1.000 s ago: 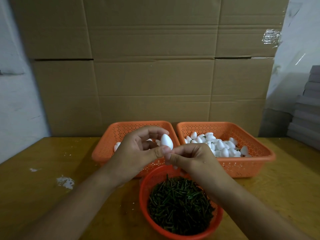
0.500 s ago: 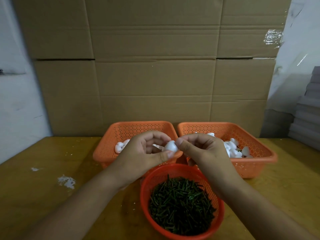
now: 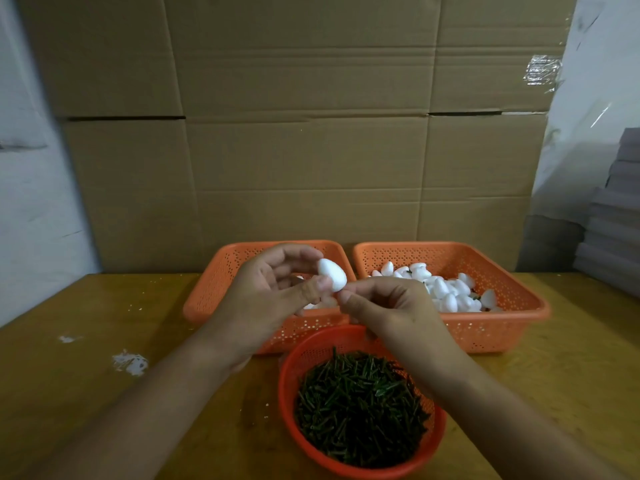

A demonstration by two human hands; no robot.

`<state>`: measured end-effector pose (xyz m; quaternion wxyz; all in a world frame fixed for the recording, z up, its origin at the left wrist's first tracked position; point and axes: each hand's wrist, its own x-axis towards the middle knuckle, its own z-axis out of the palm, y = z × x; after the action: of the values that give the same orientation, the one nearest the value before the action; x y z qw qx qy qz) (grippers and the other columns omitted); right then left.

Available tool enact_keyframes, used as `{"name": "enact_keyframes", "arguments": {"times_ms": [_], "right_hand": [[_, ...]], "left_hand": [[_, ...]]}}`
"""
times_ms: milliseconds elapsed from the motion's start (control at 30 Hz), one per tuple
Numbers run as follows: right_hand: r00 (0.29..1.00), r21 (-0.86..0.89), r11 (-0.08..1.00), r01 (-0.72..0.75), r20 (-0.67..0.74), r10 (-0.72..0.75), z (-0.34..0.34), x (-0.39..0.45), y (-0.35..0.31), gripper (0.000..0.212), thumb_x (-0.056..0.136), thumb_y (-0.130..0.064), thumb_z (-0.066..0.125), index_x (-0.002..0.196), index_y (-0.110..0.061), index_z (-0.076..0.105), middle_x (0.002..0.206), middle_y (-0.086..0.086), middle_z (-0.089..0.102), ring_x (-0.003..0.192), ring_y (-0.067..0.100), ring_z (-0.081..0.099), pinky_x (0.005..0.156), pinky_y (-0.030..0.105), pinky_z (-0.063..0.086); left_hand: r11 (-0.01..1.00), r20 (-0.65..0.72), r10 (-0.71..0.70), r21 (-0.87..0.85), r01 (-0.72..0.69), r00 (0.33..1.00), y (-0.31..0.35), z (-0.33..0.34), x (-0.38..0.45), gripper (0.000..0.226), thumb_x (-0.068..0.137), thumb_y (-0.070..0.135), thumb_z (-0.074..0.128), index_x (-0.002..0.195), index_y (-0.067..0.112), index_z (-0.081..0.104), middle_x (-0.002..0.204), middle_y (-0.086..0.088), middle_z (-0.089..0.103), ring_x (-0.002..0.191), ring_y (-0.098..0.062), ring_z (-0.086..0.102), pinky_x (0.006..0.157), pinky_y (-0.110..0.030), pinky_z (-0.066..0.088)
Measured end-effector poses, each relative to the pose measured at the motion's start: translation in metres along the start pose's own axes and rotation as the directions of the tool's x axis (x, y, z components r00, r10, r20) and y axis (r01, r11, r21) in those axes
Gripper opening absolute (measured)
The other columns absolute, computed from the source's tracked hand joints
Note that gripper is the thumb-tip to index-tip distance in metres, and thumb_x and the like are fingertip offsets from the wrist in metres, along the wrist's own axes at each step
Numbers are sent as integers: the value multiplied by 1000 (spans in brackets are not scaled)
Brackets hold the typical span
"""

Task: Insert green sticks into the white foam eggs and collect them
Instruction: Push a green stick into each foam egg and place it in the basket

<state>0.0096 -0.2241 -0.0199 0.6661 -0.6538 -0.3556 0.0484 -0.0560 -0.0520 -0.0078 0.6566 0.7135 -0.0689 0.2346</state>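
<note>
My left hand (image 3: 266,296) holds a white foam egg (image 3: 332,274) between thumb and fingertips, above the left orange basket (image 3: 221,271). My right hand (image 3: 388,310) meets it from the right. Its thumb and forefinger pinch tight at the egg's lower end, and what they pinch is covered by the fingertips. A round red basket (image 3: 287,386) full of short green sticks (image 3: 360,407) sits just below both hands. The right orange basket (image 3: 519,289) holds several white eggs (image 3: 446,289), some with a green bit showing. A few eggs lie in the left basket, mostly hidden behind my hands.
All three baskets stand on a wooden table (image 3: 104,410) with white foam crumbs (image 3: 130,363) at the left. A wall of cardboard boxes (image 3: 311,150) rises right behind the baskets. Grey stacked sheets (image 3: 613,220) are at the far right.
Both hands stayed together over the left basket. The egg turned in my left hand, and my right fingertips shifted from beside it to its lower end.
</note>
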Motion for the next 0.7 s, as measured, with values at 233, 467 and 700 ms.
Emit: {"name": "enact_keyframes", "arguments": {"times_ms": [233, 467, 700], "right_hand": [[999, -54, 998, -25, 46, 27, 5, -2, 1, 28, 89, -17, 73, 65, -30, 76, 59, -2, 59, 56, 12, 47, 53, 26, 38], [997, -36, 997, -74, 21, 75, 3, -1, 0, 18, 90, -16, 72, 73, -20, 78, 60, -2, 61, 54, 12, 49, 51, 24, 40], [992, 2, 992, -123, 3, 123, -2, 2, -1, 16, 90, -15, 70, 76, -18, 76, 62, 1, 62, 58, 15, 51, 51, 24, 42]], "left_hand": [[999, 64, 44, -14, -43, 997, -2, 5, -3, 20, 72, 32, 82, 91, 32, 75, 95, 0, 76, 78, -7, 72, 61, -15, 52], [999, 20, 29, 46, -29, 999, -4, 2, -1, 31, 82, 26, 79, 111, 23, 70, 101, -3, 75, 75, -9, 70, 59, -18, 51], [998, 3, -1, 58, 1, 1000, -6, 2, -1, 39, 81, 24, 72, 118, 17, 65, 100, -1, 75, 72, -10, 68, 58, -22, 52]]}}
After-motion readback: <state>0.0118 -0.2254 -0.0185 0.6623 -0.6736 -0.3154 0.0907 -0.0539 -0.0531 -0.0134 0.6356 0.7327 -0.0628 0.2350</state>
